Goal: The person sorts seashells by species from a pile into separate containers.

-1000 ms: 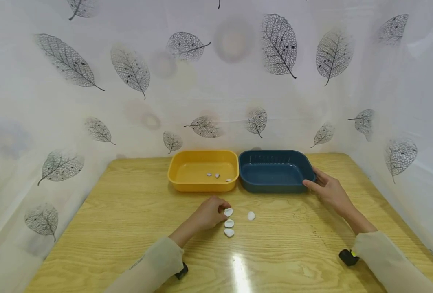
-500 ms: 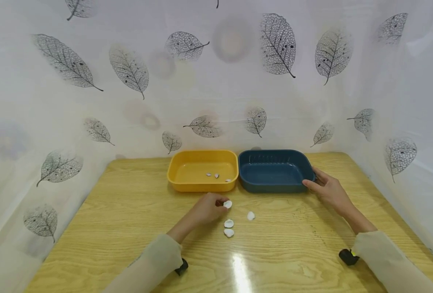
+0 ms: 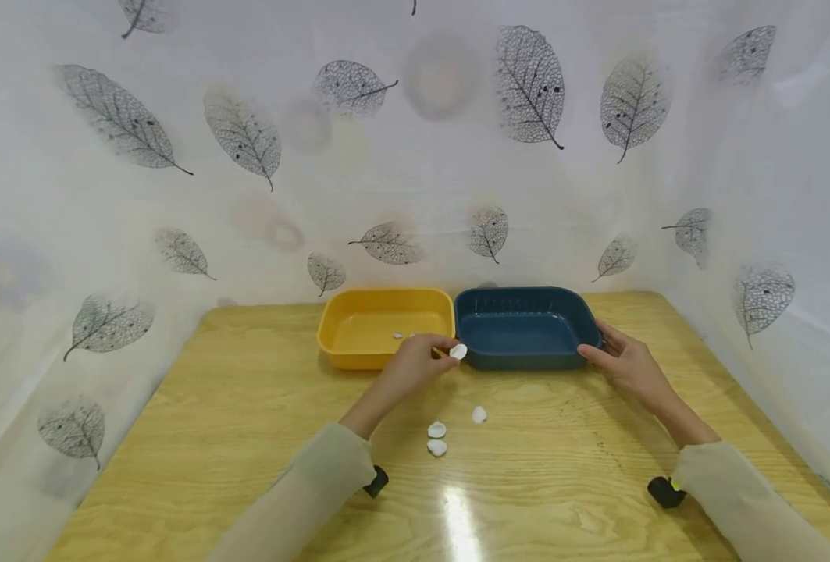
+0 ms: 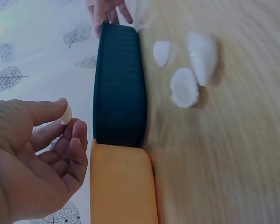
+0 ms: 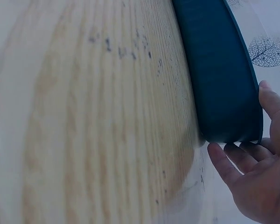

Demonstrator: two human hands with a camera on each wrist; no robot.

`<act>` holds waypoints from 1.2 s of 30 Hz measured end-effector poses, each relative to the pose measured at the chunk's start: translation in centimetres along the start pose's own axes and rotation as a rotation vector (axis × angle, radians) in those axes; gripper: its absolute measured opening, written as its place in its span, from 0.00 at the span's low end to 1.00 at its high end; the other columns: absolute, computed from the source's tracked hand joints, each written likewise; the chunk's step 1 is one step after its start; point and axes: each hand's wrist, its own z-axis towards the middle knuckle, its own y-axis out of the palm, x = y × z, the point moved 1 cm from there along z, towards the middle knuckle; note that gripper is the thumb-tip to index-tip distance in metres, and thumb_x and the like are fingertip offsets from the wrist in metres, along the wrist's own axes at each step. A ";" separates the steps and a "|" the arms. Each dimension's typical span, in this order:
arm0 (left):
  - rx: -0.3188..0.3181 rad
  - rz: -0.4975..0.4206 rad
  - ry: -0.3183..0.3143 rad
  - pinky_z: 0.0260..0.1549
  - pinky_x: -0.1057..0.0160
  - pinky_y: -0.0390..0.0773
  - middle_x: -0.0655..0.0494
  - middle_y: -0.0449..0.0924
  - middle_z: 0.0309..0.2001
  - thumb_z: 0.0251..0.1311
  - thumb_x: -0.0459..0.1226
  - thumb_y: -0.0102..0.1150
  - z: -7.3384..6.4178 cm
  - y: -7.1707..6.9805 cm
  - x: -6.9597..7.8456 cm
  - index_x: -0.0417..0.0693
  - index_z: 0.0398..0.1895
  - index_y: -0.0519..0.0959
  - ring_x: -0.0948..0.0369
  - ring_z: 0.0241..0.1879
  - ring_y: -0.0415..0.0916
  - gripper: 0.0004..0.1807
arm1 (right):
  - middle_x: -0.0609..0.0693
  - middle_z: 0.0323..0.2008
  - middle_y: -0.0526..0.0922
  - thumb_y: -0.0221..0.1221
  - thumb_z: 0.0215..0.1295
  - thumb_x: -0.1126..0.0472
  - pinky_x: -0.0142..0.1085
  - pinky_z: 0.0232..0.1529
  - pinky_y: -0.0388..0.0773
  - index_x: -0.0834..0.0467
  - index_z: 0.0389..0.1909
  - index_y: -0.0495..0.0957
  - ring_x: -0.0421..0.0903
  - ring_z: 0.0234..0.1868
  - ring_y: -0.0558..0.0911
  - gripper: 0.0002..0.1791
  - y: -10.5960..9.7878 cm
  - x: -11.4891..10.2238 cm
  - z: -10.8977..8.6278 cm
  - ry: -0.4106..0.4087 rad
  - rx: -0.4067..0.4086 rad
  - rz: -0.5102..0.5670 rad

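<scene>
My left hand pinches a white seashell between thumb and fingertips. It is over the front rims where the yellow plastic bin and the dark blue plastic bin meet. In the left wrist view the pinched seashell shows edge-on. My right hand holds the blue bin's right end, with the thumb at its rim and the fingers against the end wall, as the right wrist view also shows. On the table before the bins lie three more white shells: a right one, an upper one and a lower one.
Inside the yellow bin a small shell shows; my left hand covers part of that bin. Both bins stand side by side at the back of the wooden table. Behind them hangs a pale leaf-print curtain.
My left hand has lifted the top shell of the column from the table and carried it up and right to the bins' rims. My right hand has stayed on the blue bin.
</scene>
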 end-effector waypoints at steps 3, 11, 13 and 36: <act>0.008 -0.004 -0.013 0.36 0.66 0.82 0.53 0.86 0.47 0.69 0.37 0.67 0.9 0.3 0.6 0.44 0.55 0.86 0.58 0.41 0.80 0.14 | 0.68 0.79 0.49 0.60 0.77 0.50 0.11 0.47 0.67 0.62 0.83 0.45 0.70 0.74 0.60 0.46 -0.1 0.0 -0.1 -0.001 0.000 -0.008; 0.104 0.150 0.020 0.36 0.67 0.81 0.57 0.87 0.47 0.69 0.41 0.67 3.5 1.2 0.9 0.47 0.57 0.86 0.61 0.40 0.81 0.16 | 0.68 0.79 0.49 0.60 0.77 0.50 0.11 0.47 0.67 0.61 0.83 0.45 0.70 0.75 0.60 0.46 -0.1 0.2 0.0 -0.007 0.000 -0.012; 0.120 0.183 0.012 0.37 0.66 0.81 0.58 0.87 0.48 0.69 0.44 0.67 4.0 1.4 1.2 0.49 0.58 0.86 0.61 0.41 0.81 0.17 | 0.68 0.79 0.49 0.60 0.77 0.50 0.11 0.47 0.67 0.61 0.83 0.45 0.70 0.74 0.60 0.46 -0.1 0.3 0.0 -0.008 0.002 -0.009; 0.194 0.255 0.008 0.46 0.63 0.83 0.56 0.87 0.51 0.66 0.44 0.70 7.1 4.4 1.9 0.48 0.58 0.86 0.59 0.47 0.83 0.19 | 0.68 0.79 0.48 0.60 0.77 0.51 0.13 0.47 0.71 0.63 0.82 0.45 0.71 0.75 0.58 0.46 0.0 0.0 0.0 -0.010 0.003 0.031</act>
